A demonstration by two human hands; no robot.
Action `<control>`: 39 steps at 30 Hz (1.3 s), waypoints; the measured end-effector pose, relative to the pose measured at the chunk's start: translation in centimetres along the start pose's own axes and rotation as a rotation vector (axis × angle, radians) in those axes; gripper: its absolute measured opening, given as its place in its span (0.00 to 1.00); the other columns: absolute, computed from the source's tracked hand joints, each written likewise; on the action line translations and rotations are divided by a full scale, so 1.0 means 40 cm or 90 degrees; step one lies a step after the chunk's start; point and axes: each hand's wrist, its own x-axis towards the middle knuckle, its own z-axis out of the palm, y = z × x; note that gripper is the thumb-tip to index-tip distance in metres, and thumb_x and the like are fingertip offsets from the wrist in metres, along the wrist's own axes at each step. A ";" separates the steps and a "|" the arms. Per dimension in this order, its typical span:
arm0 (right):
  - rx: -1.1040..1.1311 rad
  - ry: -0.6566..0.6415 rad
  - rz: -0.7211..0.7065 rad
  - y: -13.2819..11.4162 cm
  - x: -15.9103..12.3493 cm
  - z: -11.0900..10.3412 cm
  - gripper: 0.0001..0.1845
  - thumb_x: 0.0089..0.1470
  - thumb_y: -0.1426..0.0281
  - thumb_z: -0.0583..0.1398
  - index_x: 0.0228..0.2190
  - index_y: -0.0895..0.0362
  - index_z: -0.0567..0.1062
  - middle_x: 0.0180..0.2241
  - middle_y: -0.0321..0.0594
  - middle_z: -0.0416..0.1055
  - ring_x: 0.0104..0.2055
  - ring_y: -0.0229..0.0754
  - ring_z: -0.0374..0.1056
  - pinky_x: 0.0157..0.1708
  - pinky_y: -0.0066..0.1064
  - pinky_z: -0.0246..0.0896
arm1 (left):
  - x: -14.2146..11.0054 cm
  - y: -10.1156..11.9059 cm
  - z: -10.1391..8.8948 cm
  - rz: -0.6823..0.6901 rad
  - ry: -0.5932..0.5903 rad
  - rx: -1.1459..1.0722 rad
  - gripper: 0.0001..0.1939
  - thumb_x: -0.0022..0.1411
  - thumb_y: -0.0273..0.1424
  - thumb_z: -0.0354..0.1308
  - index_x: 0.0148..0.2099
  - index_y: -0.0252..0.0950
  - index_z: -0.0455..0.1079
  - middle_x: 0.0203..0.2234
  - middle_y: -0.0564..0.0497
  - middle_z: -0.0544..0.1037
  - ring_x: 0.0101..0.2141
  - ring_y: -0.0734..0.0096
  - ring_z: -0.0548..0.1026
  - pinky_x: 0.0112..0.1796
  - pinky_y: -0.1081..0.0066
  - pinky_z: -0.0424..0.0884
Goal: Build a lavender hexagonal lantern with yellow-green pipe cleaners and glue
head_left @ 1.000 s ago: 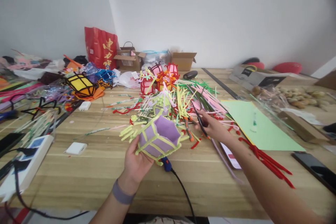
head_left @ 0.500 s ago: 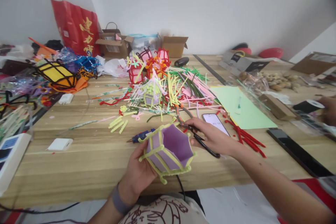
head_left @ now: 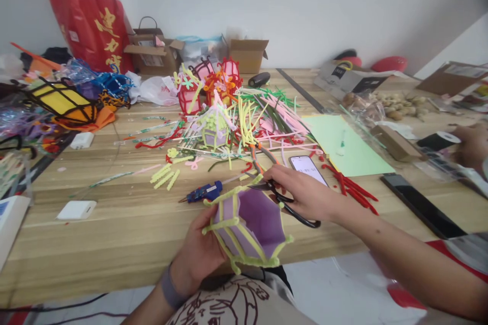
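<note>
My left hand (head_left: 204, 249) is wrapped round the side of a lantern (head_left: 231, 236) with lilac panels and pale yellow-green fuzzy pipe-cleaner edges. The lantern lies tilted, its open purple inside facing up and to the right. In my right hand (head_left: 299, 193) is a pair of black-handled scissors (head_left: 305, 218). Their blades point left at the lantern's upper rim, by a pipe-cleaner end; whether they touch it I cannot tell. Just beyond the lantern lie a blue glue gun (head_left: 206, 192) and a tool with grey and orange handles (head_left: 263, 155).
Pipe cleaners (head_left: 282, 111) in several colours heap mid-table, beside a small finished lantern (head_left: 215, 134). A phone (head_left: 307, 168), red pipe cleaners (head_left: 351, 188) and green sheet (head_left: 346, 144) lie to the right. Another person's hand (head_left: 470, 144) is at the far right, near a black roll (head_left: 438, 141).
The camera view has shifted, so the table's things sit further left and higher. The scissors' blades now show more plainly at the lantern's upper rim. Both hands keep their holds.
</note>
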 end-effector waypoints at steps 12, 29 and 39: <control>-0.075 -0.035 -0.020 -0.003 -0.005 -0.006 0.08 0.60 0.68 0.50 0.40 0.57 0.66 0.34 0.44 0.68 0.30 0.42 0.65 0.27 0.31 0.55 | 0.004 -0.004 -0.014 -0.041 0.027 -0.020 0.09 0.59 0.33 0.60 0.36 0.31 0.77 0.27 0.50 0.82 0.34 0.66 0.80 0.37 0.71 0.73; -0.106 -0.026 -0.049 0.028 -0.016 0.028 0.11 0.58 0.72 0.50 0.42 0.58 0.66 0.35 0.47 0.68 0.29 0.43 0.65 0.27 0.31 0.55 | 0.011 -0.011 -0.018 -0.071 0.056 -0.003 0.12 0.58 0.36 0.60 0.31 0.31 0.75 0.28 0.48 0.82 0.31 0.68 0.80 0.37 0.72 0.71; -0.063 -0.019 -0.042 0.051 -0.007 0.060 0.10 0.59 0.71 0.48 0.40 0.59 0.66 0.33 0.47 0.66 0.28 0.44 0.63 0.27 0.32 0.57 | 0.014 -0.020 -0.005 -0.041 0.092 -0.021 0.10 0.57 0.34 0.62 0.29 0.31 0.75 0.25 0.50 0.82 0.30 0.70 0.80 0.37 0.75 0.71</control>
